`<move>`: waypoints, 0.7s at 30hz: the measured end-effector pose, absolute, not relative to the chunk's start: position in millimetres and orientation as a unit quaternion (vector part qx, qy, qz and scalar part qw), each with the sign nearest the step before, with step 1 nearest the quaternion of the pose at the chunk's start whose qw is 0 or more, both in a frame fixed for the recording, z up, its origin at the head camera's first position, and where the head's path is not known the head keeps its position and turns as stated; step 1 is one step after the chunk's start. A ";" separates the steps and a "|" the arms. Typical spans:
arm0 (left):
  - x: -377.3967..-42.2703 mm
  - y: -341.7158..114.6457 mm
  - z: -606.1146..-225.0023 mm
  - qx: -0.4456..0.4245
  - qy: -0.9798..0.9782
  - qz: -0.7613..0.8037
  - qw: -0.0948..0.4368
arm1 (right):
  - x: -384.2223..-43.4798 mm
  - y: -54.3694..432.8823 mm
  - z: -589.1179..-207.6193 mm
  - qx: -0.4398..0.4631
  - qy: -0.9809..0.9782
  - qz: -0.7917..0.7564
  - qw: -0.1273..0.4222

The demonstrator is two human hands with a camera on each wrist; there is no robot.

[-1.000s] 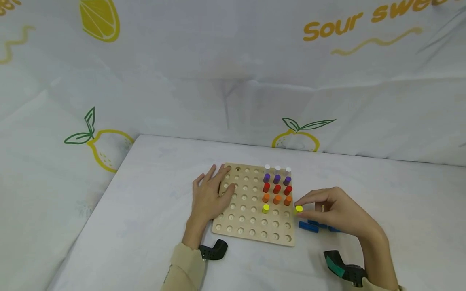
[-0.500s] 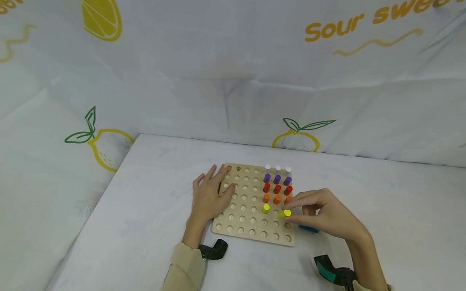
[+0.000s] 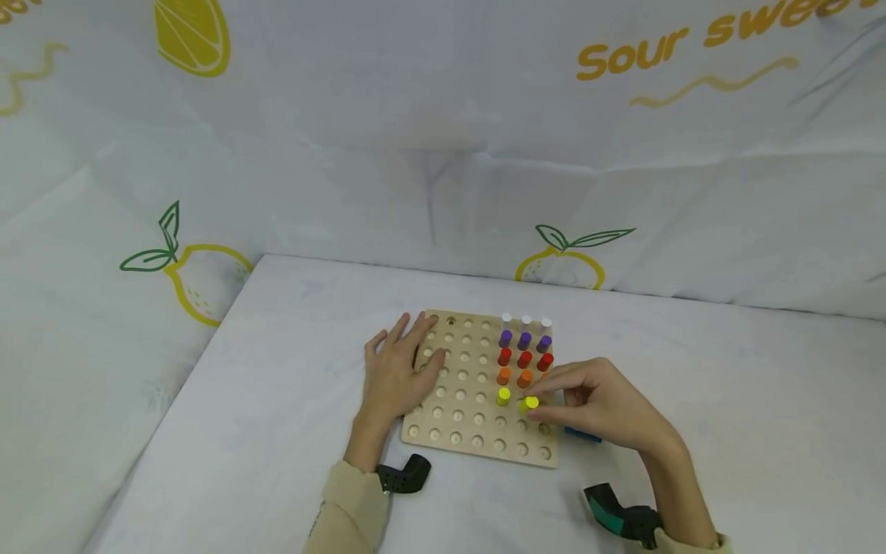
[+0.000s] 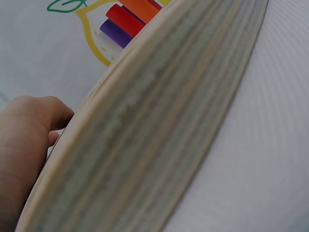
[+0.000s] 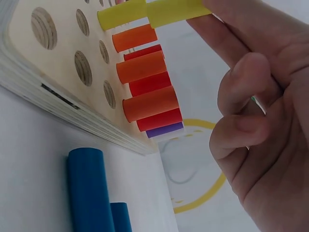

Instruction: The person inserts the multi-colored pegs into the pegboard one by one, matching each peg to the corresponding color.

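Observation:
A square wooden pegboard point(image 3: 443, 436) with rows of round holes lies on the white table. My left hand point(image 3: 398, 377) rests across its left edge, fingers spread. Between thumb and fingertips, my right hand point(image 3: 602, 404) pinches a yellow peg point(image 5: 178, 10), over the hole beside a standing yellow peg point(image 3: 503, 395). In the right wrist view the held peg's lower end is above the board face. Behind these stand rows of orange pegs point(image 3: 524, 378), red pegs point(image 3: 524, 359), purple pegs point(image 3: 524, 340) and white pegs point(image 3: 526, 320), on the board's right side.
Blue pegs point(image 5: 89, 188) lie on the table right of the board, partly under my right hand in the head view. Black wrist devices point(image 3: 406, 474) sit at both wrists. A white cloth point(image 3: 388, 169) with lemon prints hangs behind the table.
My right hand has carried the yellow peg leftward from beside the board to over the hole next to the standing yellow peg. The left hand stays in place.

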State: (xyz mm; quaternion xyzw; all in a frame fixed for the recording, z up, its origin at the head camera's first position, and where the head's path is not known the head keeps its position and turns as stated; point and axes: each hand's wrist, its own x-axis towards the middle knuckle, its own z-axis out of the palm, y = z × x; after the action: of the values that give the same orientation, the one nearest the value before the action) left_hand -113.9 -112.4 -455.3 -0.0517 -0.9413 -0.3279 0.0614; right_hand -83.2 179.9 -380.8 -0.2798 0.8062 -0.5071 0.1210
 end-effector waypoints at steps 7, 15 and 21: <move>-113.8 -112.6 -455.4 -0.051 -0.940 -0.333 0.063 | -83.3 175.5 -382.0 -0.243 0.814 -0.509 0.138; -113.7 -112.4 -454.3 -0.050 -0.939 -0.335 0.060 | -85.0 170.5 -388.8 -0.242 0.810 -0.517 0.137; -113.2 -112.4 -454.6 -0.052 -0.938 -0.336 0.066 | -85.5 168.8 -389.5 -0.228 0.816 -0.510 0.149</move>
State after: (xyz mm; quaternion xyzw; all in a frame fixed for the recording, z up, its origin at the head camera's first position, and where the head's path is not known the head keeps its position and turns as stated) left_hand -113.2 -112.4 -454.6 -0.0520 -0.9379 -0.3364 0.0661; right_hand -85.5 168.8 -389.5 -0.2276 0.8163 -0.5095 0.1491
